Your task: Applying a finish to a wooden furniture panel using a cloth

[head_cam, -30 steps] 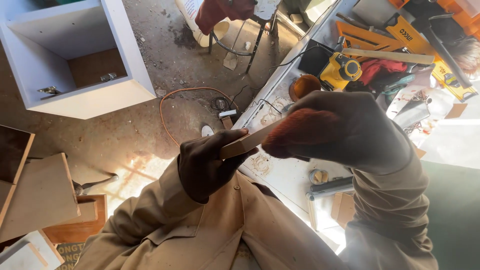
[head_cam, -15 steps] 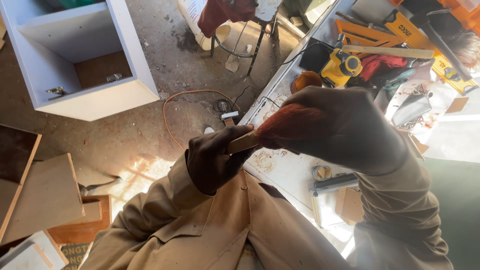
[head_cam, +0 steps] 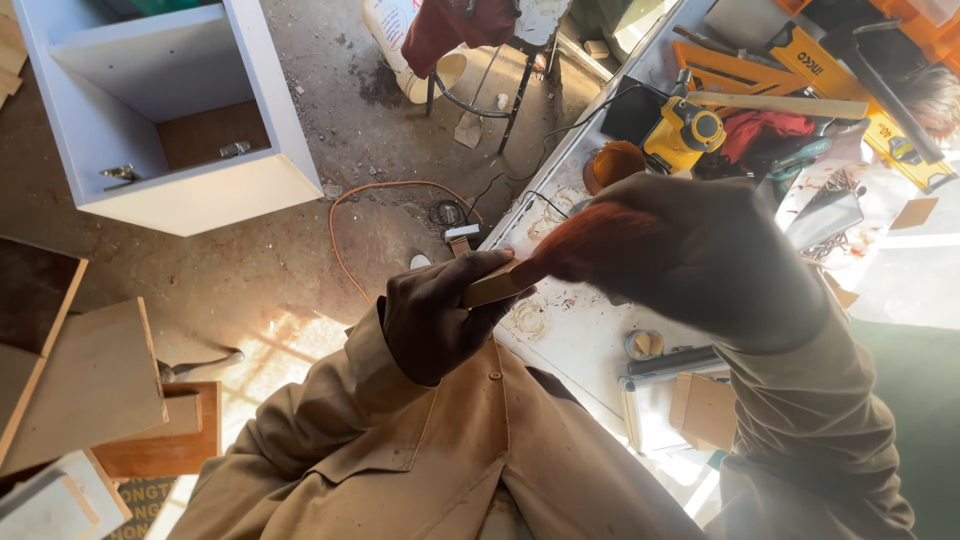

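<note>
My left hand grips one end of a small flat wooden piece, held up close in front of my chest. My right hand closes over the other end of the same piece, fingers curled around it and hiding most of it. Both arms wear tan sleeves. The wood is held above the near edge of a white workbench.
On the bench lie a yellow power tool, a yellow square ruler, a red cloth, a small tape roll and wood offcuts. A pale blue cabinet, an orange cable and wooden boards sit on the floor at left.
Both hands with the wooden piece have stayed together and shifted slightly lower in the view. The grip looks unchanged.
</note>
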